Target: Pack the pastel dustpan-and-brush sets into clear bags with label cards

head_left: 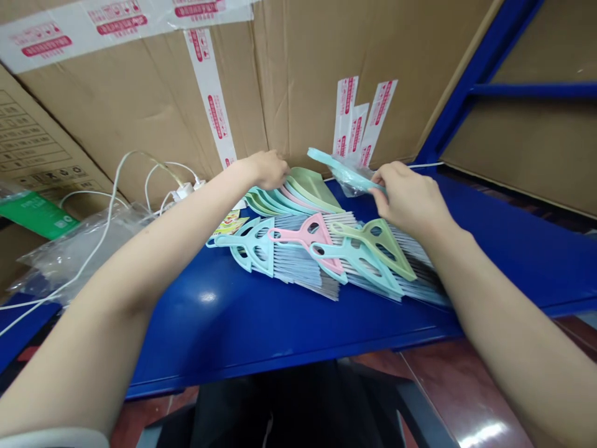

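Blue tabletop (209, 336) with brushes (293, 264), dustpans (317, 188), clear bag (119, 236)

Taped cardboard (153, 106) behind blue tabletop (209, 336); white cable (111, 210), green packet (40, 214) at left; reddish floor (448, 379) below.

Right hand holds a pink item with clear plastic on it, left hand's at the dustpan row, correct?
Not pink: head view shows the right hand holding a light-blue item, clear plastic on it. Left hand at the dustpan row is correct.
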{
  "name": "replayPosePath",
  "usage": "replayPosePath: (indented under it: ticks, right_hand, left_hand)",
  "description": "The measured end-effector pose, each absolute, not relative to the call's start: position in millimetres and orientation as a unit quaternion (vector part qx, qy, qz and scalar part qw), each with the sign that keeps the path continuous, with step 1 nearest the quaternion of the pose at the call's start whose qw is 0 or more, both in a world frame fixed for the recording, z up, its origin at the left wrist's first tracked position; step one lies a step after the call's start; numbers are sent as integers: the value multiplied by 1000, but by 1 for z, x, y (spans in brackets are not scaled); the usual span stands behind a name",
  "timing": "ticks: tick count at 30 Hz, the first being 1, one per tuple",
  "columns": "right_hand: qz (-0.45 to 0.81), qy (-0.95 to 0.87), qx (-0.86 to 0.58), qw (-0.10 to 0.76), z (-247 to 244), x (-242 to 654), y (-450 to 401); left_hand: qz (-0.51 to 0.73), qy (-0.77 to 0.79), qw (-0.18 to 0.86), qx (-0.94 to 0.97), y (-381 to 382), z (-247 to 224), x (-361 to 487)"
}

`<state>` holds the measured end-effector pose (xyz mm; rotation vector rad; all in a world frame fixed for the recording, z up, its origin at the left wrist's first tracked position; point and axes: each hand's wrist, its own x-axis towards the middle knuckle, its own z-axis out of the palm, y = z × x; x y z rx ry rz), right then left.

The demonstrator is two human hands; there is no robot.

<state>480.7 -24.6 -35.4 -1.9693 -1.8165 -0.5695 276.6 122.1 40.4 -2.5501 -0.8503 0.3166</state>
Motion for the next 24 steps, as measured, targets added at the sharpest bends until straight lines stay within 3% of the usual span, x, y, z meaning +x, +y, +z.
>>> replayPosePath:
  ticks: [4,10,16,19,24]
  right_hand:
    - [-254,-670,-670,194,-37,470,-29]
    - [-291,-744,-575,177,-24,434,-38]
    - [-326,-840,-396,175,-7,368,-39]
    - [-281,-864,-352,223,-9,347,-26]
    - [-85,-895,-285,333,-25,329,-13]
  left_hand:
    - [57,-322,239,-914,97,38,257]
    - [-138,-322,257,-901,40,22,198]
    - [-74,-430,279,-855,0,15,145]
    - [-27,-456,261,-850,-5,9,117]
    - [-99,-441,270,-850,-2,-16,78]
